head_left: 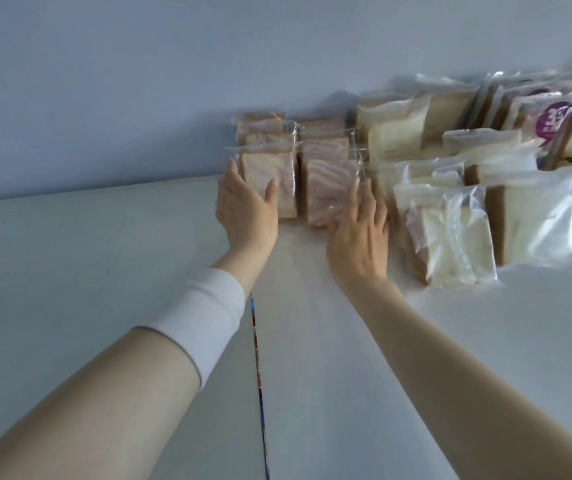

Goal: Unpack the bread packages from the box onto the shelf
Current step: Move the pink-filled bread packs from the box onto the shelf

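Two rows of clear-wrapped pink-swirl bread packages stand upright on the white shelf (pixel 104 271) against the wall. My left hand (pixel 244 209) cups the left side of the front package of the left row (pixel 270 183), thumb on its face. My right hand (pixel 359 230) lies with fingers spread against the lower right of the front package of the right row (pixel 329 188). Neither package is lifted. The box is out of view.
To the right stand several white bread packages in cloudy bags (pixel 450 237), with purple-labelled ones (pixel 554 123) at the far right by the wall. A thin dark cord (pixel 258 375) runs down between my forearms. The shelf's left part is bare.
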Motion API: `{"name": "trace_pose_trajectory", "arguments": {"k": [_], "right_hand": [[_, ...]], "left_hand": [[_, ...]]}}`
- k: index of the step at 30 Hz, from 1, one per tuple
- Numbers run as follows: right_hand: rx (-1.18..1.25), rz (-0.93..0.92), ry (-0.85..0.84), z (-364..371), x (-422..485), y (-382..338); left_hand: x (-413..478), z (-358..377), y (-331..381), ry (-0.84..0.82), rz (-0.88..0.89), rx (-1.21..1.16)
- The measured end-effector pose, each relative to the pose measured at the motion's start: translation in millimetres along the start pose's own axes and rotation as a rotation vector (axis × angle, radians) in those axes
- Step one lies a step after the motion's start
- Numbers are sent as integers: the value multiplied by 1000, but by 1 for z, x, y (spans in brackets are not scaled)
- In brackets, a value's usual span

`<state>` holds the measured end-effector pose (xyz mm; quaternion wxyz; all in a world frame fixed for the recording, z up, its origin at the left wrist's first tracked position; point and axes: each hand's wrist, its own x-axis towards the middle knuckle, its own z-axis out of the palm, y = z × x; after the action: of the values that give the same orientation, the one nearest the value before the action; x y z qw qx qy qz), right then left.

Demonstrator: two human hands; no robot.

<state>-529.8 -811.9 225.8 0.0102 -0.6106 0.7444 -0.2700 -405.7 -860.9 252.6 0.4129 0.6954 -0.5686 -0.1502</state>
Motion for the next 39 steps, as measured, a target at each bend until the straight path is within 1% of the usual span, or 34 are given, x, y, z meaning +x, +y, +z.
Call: {"name": "trace_pose_trajectory", "arguments": {"k": [2, 5, 7, 8, 10, 12, 16, 19, 23, 28, 31, 36, 39], "right_hand": [[-20, -70, -23, -24, -14, 5], [-97, -123, 65, -66, -35, 30], [-140, -90, 169, -104, -47, 61], [-164, -60, 180, -127, -54, 81], [-241, 17, 116, -171, -70, 131], [-343, 91, 70, -214, -95, 188], [-478, 271, -21, -278, -166, 304], [-542, 431, -68, -312, -224, 382], [-560, 622, -153, -341, -296, 473], [-538, 877, -269, -359, -372, 588], [-512, 1044, -333, -357, -409, 644], [-433, 1247, -481, -332, -467, 709], [-333, 1331, -538, -316, -494, 734]], "left_hand": [[-19, -10, 11, 5, 213, 165], [-48, -16, 46, -8, 597, 320], [-70, -9, 81, -55, 817, 391], [-85, -4, 103, -86, 908, 416], [-127, 11, 151, -183, 1024, 445], [-181, 33, 199, -314, 1070, 497], [-306, 98, 276, -508, 1187, 583], [-395, 146, 315, -680, 1268, 587], [-492, 207, 347, -824, 1414, 613], [-599, 302, 373, -972, 1574, 636], [-655, 356, 378, -1127, 1598, 610], [-729, 427, 364, -1364, 1651, 695], [-762, 460, 350, -1461, 1644, 769]]}}
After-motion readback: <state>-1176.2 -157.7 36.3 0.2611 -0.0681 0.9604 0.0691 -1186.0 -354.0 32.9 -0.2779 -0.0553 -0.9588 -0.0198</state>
